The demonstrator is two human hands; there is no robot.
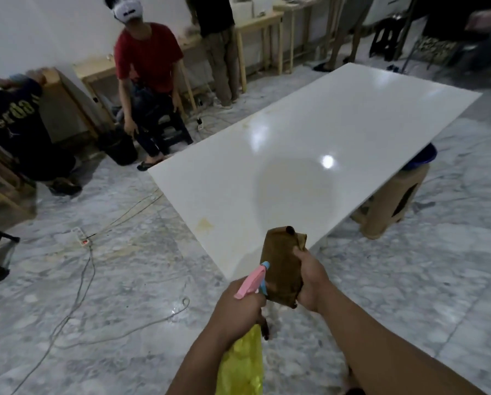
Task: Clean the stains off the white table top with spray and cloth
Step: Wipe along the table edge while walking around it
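From the head camera, the left hand (240, 306) is clamped around the neck of a yellow spray bottle (242, 363) with a pink and blue trigger head (252, 282), its nozzle pointing toward the brown cloth (281, 266), which the right hand (309, 280) grips bunched upright just in front of the near corner of the white table top (309, 143). A yellowish stain (205, 223) lies on the table top near its near-left edge, with fainter yellowing along the far-left edge, and a tan stool (392, 201) stands under the table's right side on the marbled floor (124, 309), where a power strip (80, 238) and cables lie at left.
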